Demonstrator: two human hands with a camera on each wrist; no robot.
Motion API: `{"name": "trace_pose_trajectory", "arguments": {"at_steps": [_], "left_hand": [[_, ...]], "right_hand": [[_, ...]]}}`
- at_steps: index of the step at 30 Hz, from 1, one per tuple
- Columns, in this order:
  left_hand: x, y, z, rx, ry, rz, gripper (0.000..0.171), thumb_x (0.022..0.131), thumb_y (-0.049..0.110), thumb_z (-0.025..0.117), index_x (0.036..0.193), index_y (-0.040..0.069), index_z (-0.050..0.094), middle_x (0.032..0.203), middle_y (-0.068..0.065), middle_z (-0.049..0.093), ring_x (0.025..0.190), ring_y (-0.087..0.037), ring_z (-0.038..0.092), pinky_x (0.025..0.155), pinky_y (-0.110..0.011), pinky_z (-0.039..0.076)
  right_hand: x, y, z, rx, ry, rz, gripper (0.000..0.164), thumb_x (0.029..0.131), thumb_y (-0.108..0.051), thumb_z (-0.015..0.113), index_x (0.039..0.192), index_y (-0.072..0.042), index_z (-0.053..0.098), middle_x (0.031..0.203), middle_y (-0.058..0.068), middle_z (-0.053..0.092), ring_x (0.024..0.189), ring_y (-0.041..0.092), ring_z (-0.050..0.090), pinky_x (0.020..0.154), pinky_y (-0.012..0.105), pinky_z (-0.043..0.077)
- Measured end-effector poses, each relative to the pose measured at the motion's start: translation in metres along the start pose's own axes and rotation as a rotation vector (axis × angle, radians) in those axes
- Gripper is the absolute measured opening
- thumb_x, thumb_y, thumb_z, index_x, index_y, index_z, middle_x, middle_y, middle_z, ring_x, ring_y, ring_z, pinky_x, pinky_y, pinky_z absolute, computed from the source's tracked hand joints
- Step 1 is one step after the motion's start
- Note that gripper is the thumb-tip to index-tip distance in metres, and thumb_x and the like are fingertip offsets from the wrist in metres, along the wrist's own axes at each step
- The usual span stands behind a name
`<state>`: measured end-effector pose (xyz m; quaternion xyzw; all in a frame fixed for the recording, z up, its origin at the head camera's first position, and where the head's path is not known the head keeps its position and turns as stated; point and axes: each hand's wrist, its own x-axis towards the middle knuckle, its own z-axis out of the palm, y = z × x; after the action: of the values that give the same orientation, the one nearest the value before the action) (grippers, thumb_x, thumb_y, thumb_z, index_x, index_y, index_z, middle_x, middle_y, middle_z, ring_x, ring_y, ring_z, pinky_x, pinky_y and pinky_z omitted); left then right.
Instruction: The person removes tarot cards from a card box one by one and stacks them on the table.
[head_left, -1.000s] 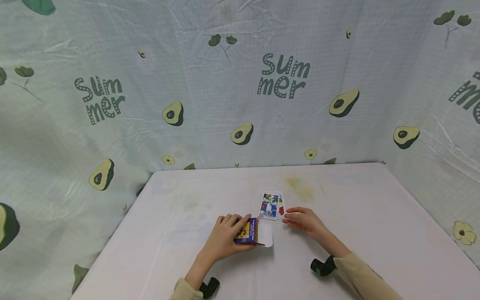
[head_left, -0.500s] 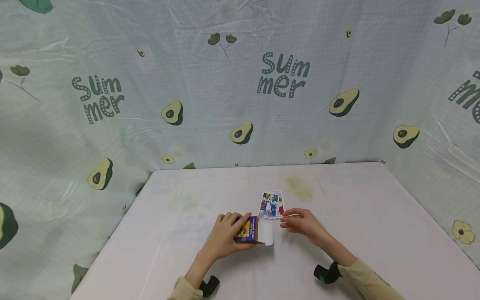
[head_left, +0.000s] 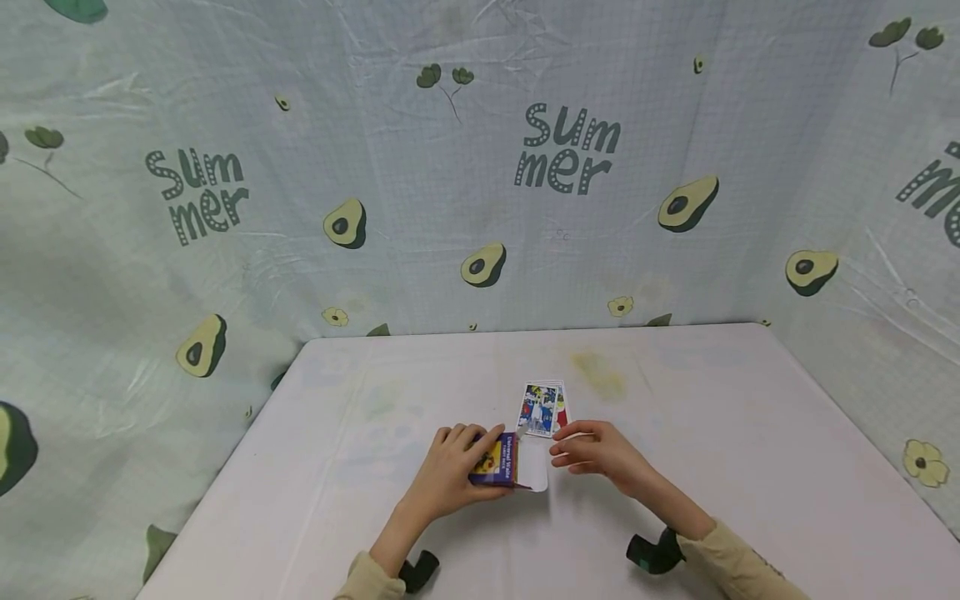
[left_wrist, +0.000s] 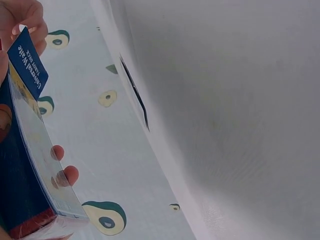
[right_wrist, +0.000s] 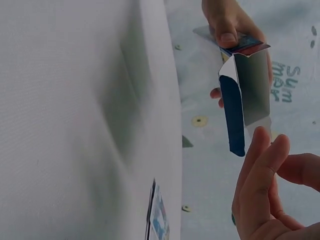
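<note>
My left hand [head_left: 444, 477] grips a blue-and-yellow tarot card box [head_left: 494, 463], thumb on the near side and fingers across the far side. The box lies sideways with its open end toward my right hand. In the right wrist view, the inside of the tarot card box [right_wrist: 254, 87] looks hollow, and its blue-backed end flap [right_wrist: 231, 116] sticks out. My right hand [head_left: 600, 455] hovers just right of the flap, fingers loosely bent and holding nothing. Behind both hands, a small pile of tarot cards [head_left: 538, 407] lies face up, a picture card on top.
The white-covered table [head_left: 360, 517] reaches back to a hanging cloth [head_left: 420, 167] printed with avocados and "summer". A black wrist-worn device [head_left: 654, 552] sits by the right wrist, another black device [head_left: 420, 572] by the left.
My right hand has shifted a little left, from beside the cards toward the box's flap. The left hand and the box stay almost where they were; the cards have not moved.
</note>
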<state>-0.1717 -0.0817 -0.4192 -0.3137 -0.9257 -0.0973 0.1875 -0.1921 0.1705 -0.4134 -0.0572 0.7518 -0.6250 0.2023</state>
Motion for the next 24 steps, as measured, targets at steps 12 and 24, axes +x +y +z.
{"name": "trace_pose_trajectory", "arguments": {"at_steps": [12, 24], "left_hand": [[0.001, 0.003, 0.0, 0.007, 0.01, 0.026, 0.08, 0.064, 0.06, 0.067, 0.132, 0.024, 0.044, 0.107, 0.002, 0.055, 0.096, -0.014, 0.05, 0.083, -0.033, 0.039], [0.005, 0.005, -0.001, 0.0, 0.017, 0.042, 0.08, 0.064, 0.06, 0.067, 0.13, 0.021, 0.047, 0.106, 0.002, 0.054, 0.095, -0.015, 0.05, 0.085, -0.034, 0.038]], "right_hand": [[-0.004, -0.009, 0.009, 0.005, -0.063, -0.042, 0.042, 0.087, -0.023, 0.056, 0.113, 0.01, 0.052, 0.1, 0.017, 0.066, 0.083, 0.019, 0.067, 0.072, 0.031, 0.053], [-0.001, -0.007, 0.018, 0.022, -0.097, -0.046, 0.04, 0.086, -0.022, 0.057, 0.109, 0.01, 0.052, 0.099, 0.017, 0.067, 0.079, 0.015, 0.066, 0.071, 0.031, 0.053]]}}
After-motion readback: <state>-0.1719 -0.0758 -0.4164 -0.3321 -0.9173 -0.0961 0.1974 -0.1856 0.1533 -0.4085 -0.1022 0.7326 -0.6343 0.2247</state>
